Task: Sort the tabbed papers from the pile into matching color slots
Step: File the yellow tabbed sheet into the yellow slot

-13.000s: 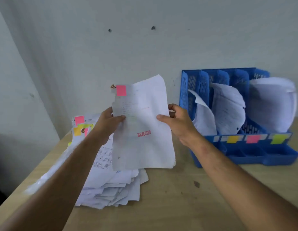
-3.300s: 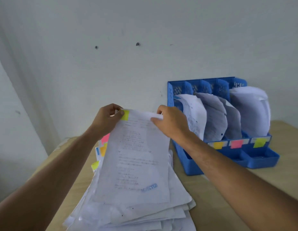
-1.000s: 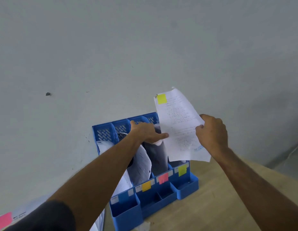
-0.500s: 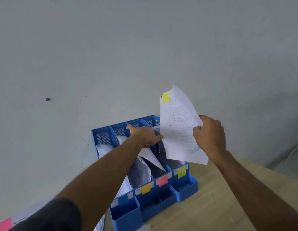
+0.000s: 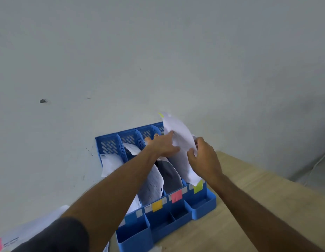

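Note:
A blue slotted file rack [image 5: 203, 206] stands against the wall, its front labels orange [image 5: 157, 205], pink [image 5: 176, 195] and yellow-green [image 5: 198, 186]. A white paper with a yellow-green tab [image 5: 178, 137] curves down into the rightmost slot, above the yellow-green label. My right hand [image 5: 203, 157] pinches the sheet's right edge. My left hand [image 5: 162, 145] reaches in flat beside the sheet and presses back the papers of the neighbouring slot. White papers [image 5: 152, 180] fill the other slots. A corner of the pile [image 5: 10, 239] with a pink tab shows at the bottom left.
The rack sits on a light wooden table [image 5: 258, 197] that runs off to the right. A plain grey wall [image 5: 158, 60] rises directly behind the rack. Small open trays [image 5: 167, 219] line the rack's front.
The yellow-green-tabbed paper has come down from above the rack into the rightmost slot and now bends. My right hand went lower with it; my left hand shifted right against the sheet.

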`<action>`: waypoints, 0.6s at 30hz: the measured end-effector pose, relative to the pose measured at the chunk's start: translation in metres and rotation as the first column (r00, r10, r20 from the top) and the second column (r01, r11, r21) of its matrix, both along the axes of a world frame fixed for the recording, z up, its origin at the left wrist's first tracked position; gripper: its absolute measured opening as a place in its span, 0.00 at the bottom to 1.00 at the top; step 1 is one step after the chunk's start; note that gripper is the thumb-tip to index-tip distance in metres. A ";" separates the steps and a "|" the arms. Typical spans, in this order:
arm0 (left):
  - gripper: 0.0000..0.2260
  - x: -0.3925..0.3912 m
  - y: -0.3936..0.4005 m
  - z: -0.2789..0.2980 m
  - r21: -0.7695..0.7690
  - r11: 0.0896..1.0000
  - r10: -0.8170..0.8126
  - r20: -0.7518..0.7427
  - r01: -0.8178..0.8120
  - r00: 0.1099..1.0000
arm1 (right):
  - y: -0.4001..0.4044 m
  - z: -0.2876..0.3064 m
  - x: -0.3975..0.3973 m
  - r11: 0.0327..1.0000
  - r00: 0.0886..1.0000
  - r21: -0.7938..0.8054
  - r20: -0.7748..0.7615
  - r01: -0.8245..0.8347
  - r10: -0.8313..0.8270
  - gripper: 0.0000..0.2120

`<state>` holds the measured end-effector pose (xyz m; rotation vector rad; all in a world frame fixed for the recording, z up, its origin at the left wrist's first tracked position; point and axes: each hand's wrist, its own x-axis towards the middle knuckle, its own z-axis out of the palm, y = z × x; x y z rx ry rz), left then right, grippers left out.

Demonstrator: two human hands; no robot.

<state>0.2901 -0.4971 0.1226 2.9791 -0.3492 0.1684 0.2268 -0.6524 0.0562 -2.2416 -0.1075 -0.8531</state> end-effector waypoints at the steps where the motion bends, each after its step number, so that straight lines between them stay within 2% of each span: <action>1: 0.38 0.001 0.003 0.001 -0.068 0.998 0.009 0.019 -0.008 1.000 | -0.001 -0.004 0.002 0.998 0.997 -0.048 -0.067 0.034 -0.037 0.03; 5: 0.48 0.010 0.018 0.010 -0.273 0.962 0.011 0.129 0.025 0.992 | -0.004 -0.015 0.007 0.966 0.961 -0.229 -0.214 0.123 -0.173 0.05; 7: 0.48 0.010 0.022 0.014 -0.313 0.947 -0.004 0.227 0.076 0.974 | -0.005 -0.020 0.011 0.956 0.945 -0.260 -0.257 0.134 -0.203 0.08; 9: 0.40 0.008 0.024 0.017 -0.277 0.953 -0.023 0.332 0.121 0.943 | -0.006 -0.028 0.016 0.962 0.942 -0.243 -0.274 0.127 -0.194 0.06; 12: 0.19 0.005 0.022 0.019 -0.127 0.981 -0.073 0.448 0.145 0.891 | -0.004 -0.036 0.022 0.978 0.965 -0.178 -0.217 0.106 -0.144 0.03; 16: 0.14 0.004 0.019 0.023 -0.120 0.965 -0.139 0.514 0.232 0.846 | -0.002 -0.030 0.023 0.996 0.995 -0.049 -0.058 0.076 -0.079 0.04; 18: 0.11 0.005 0.016 0.025 -0.152 0.944 -0.183 0.497 0.292 0.848 | -0.003 -0.030 0.024 0.995 0.991 -0.081 -0.111 0.060 -0.069 0.05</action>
